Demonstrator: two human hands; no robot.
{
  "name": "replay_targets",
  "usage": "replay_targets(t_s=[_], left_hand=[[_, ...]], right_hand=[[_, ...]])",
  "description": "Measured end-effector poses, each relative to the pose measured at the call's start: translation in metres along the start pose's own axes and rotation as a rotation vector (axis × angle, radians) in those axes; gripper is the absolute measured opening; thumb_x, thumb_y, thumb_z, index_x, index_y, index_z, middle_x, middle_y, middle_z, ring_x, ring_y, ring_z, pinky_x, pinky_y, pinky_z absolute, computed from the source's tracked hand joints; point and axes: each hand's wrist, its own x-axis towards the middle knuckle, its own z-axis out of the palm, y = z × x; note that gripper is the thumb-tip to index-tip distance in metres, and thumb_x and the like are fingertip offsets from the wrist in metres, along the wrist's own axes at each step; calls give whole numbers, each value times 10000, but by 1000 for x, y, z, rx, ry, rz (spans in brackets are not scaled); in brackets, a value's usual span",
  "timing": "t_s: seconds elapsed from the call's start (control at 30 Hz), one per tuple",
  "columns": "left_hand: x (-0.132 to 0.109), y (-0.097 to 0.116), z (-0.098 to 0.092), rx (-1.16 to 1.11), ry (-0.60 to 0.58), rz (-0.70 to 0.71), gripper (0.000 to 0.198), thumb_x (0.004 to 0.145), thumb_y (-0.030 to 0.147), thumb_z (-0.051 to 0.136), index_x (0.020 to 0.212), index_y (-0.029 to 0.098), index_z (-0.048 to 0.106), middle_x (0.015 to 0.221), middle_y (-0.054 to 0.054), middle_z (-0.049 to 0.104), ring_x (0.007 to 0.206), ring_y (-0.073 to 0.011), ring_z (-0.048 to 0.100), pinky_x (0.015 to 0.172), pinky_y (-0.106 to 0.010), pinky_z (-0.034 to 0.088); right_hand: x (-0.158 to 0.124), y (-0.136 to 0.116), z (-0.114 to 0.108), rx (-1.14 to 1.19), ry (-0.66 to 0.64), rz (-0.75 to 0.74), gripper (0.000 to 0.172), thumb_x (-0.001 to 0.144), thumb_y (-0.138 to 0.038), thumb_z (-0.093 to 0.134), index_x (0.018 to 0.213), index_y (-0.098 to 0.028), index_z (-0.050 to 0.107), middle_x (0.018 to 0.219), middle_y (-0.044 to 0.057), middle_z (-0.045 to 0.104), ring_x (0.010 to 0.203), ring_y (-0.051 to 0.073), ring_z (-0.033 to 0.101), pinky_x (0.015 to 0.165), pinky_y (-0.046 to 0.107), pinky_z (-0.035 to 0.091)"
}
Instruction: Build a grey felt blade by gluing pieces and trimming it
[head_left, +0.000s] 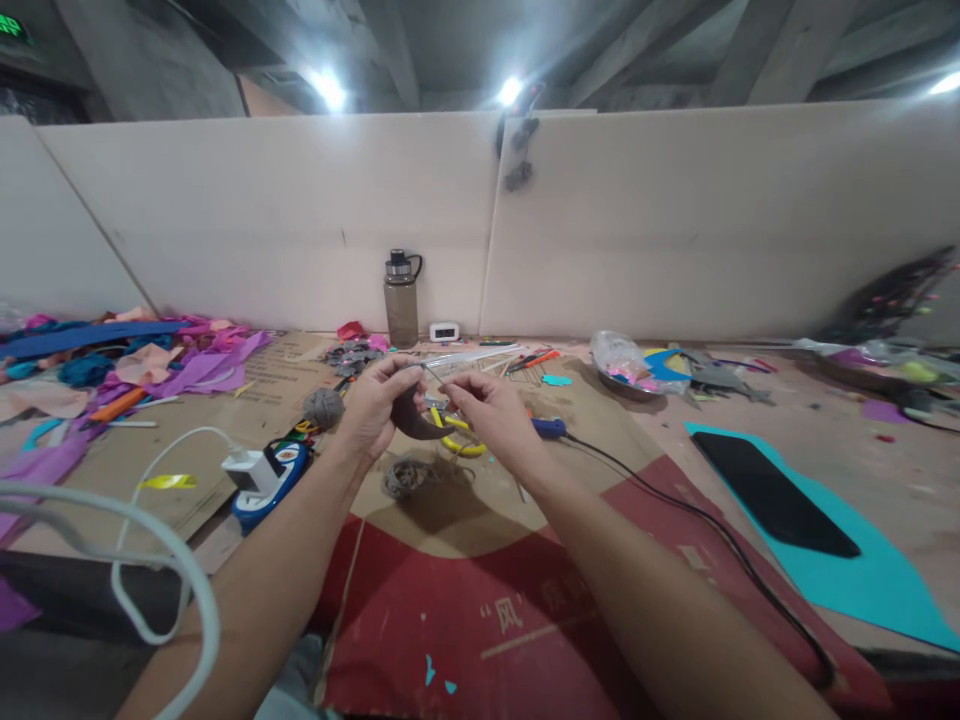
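My left hand (pixel 377 400) is closed round a dark, curved, horn-like piece (pixel 420 420), whose pointed end sticks out toward the right. Close beside it, my right hand (pixel 484 405) pinches a thin grey strand (pixel 433 376) that runs across to the left fingertips. Both hands are raised above the cardboard. Behind and below them lie yellow-handled pliers (pixel 469 447), partly hidden. A loose tangle of grey-brown yarn (pixel 409 478) rests just under the hands, and a ball of grey yarn (pixel 323 407) sits left of my left wrist.
A blue-handled corded tool (pixel 549 428) lies right of my hands. At left are a power strip (pixel 281 490), white cables and colored scraps (pixel 217 365). A bottle (pixel 401 305) stands behind. At right, a black phone (pixel 772 490) rests on turquoise sheet (pixel 885 590).
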Motion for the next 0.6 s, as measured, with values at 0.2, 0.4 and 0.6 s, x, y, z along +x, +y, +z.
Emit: replay_targets(t_s=[0.2, 0.4, 0.6], left_hand=[[0, 1, 3, 4, 34, 23, 286, 611, 294, 766, 779, 167, 574, 601, 28, 585, 459, -65, 498, 464, -189, 447], [9, 6, -11, -18, 99, 91, 239, 610, 266, 754, 737, 161, 581, 572, 37, 555, 448, -60, 481, 450, -184, 427], [21, 27, -42, -52, 245, 262, 186, 609, 251, 729, 684, 169, 579, 585, 32, 545, 499, -84, 510, 487, -218, 455]], right_hand=[[-1, 7, 10, -21, -53, -60, 187, 789, -315, 517, 706, -180, 617, 612, -35, 548, 593, 101, 487, 599, 231, 371], [-4, 6, 8, -37, -150, -16, 190, 785, -335, 531, 742, -182, 636, 610, -35, 559, 514, 84, 436, 514, 215, 339], [5, 22, -18, -269, -134, 59, 299, 855, -340, 443, 749, -159, 657, 661, 12, 609, 592, 118, 518, 572, 240, 407]])
